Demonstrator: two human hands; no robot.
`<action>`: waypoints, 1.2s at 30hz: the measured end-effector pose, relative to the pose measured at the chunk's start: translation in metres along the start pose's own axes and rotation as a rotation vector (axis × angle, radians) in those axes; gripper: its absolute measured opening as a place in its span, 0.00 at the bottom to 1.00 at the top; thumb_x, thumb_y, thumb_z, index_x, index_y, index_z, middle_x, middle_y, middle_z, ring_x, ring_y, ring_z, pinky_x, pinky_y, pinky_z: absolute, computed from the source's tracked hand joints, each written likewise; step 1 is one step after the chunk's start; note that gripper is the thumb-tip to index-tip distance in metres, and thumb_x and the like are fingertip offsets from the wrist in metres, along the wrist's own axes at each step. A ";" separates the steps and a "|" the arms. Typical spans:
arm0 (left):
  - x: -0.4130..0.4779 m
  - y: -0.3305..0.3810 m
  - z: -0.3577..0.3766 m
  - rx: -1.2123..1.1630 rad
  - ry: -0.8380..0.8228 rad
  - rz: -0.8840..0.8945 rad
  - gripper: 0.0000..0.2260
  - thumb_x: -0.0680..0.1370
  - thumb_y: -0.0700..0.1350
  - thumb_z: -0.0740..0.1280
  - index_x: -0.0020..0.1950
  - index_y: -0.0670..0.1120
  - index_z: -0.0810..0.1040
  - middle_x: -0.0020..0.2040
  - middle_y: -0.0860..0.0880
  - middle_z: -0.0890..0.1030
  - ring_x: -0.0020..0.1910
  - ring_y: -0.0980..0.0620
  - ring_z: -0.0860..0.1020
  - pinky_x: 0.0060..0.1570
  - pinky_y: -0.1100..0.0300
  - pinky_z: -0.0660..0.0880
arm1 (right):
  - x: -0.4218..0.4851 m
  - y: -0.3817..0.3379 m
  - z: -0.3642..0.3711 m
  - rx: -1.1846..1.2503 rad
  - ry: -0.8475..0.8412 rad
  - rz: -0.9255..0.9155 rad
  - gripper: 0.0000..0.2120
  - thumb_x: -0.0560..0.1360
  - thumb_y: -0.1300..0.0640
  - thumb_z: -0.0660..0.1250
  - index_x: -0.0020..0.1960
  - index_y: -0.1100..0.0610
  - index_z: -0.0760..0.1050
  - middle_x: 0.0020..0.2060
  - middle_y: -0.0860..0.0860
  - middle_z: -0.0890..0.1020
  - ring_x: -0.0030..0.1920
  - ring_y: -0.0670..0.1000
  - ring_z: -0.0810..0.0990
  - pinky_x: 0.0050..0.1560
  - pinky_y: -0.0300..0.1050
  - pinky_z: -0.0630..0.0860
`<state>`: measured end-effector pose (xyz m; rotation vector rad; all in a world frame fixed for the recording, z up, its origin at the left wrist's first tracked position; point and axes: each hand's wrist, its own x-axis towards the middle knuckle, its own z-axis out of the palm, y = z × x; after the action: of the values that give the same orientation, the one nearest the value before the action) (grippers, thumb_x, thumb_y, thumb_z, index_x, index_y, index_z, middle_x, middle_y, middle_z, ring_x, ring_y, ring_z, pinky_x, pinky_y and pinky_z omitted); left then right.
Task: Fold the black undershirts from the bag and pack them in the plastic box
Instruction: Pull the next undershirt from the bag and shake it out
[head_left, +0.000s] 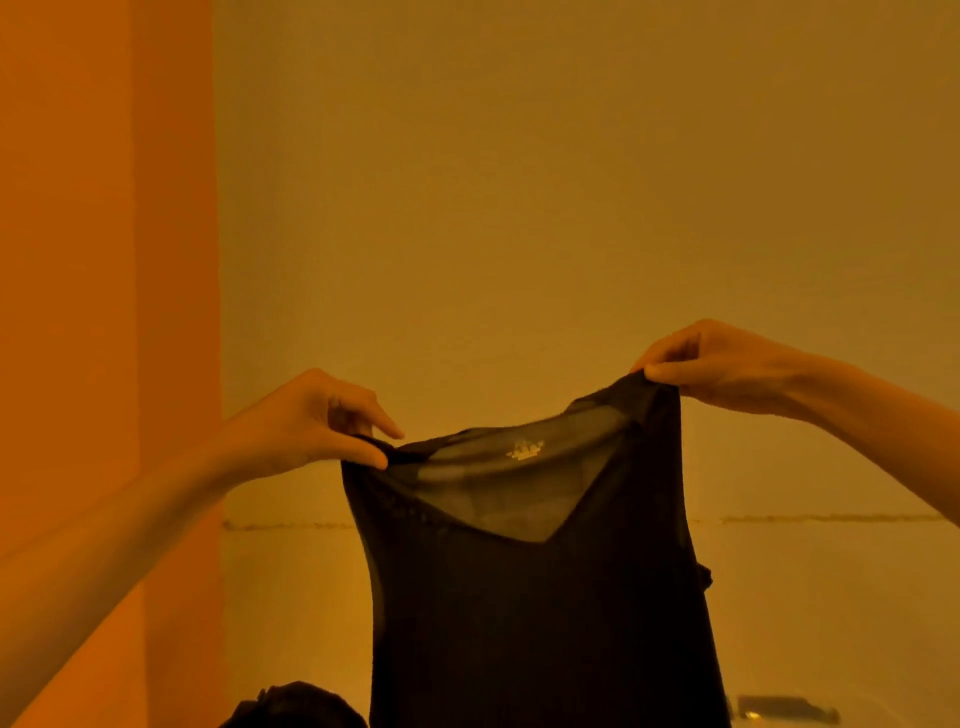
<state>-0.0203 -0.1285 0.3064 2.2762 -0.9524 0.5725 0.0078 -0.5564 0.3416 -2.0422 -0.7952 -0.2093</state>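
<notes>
Left hand (311, 421) and right hand (722, 369) each pinch a strap of the hanging undershirt (535, 597); thin pinches could slip, dropping a shoulder and skewing the fold

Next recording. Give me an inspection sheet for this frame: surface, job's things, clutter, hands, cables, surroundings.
Surface: no work surface identifiable; the camera faces the wall.
Job's things: black undershirt held up and hanging spread, with a pale label print inside the neckline; bag and plastic box not identifiable.
Clutter: dark fabric heap at the bottom edge, left of the undershirt; small dark blurred object at bottom right, cannot tell what it is.
Hands: left hand pinches one shoulder strap; right hand pinches the other and is held higher.
Cables: nothing seen.
Surroundings: orange panel on the left; pale wall with a horizontal seam.
</notes>
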 end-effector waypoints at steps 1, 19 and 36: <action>-0.001 0.001 0.001 0.016 -0.004 0.029 0.06 0.69 0.51 0.80 0.44 0.53 0.88 0.35 0.50 0.81 0.36 0.51 0.79 0.37 0.61 0.74 | -0.003 0.000 -0.003 -0.036 -0.068 0.027 0.09 0.74 0.59 0.69 0.48 0.65 0.83 0.49 0.60 0.85 0.54 0.56 0.83 0.58 0.45 0.76; 0.014 0.016 0.004 -0.269 0.371 -0.139 0.06 0.83 0.44 0.64 0.48 0.44 0.76 0.36 0.53 0.79 0.36 0.55 0.76 0.38 0.61 0.70 | -0.002 -0.005 0.000 0.009 0.025 -0.087 0.12 0.77 0.53 0.66 0.48 0.63 0.80 0.42 0.54 0.82 0.46 0.50 0.80 0.49 0.42 0.77; 0.002 0.026 -0.009 -0.317 0.274 0.009 0.18 0.62 0.63 0.79 0.40 0.51 0.86 0.39 0.51 0.84 0.40 0.57 0.82 0.39 0.69 0.76 | -0.015 -0.032 -0.006 -0.081 -0.055 -0.073 0.11 0.79 0.55 0.64 0.46 0.62 0.79 0.42 0.54 0.82 0.46 0.51 0.82 0.46 0.42 0.80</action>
<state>-0.0393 -0.1382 0.3233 1.8593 -0.8501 0.6656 -0.0227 -0.5558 0.3609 -2.1043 -0.9091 -0.2303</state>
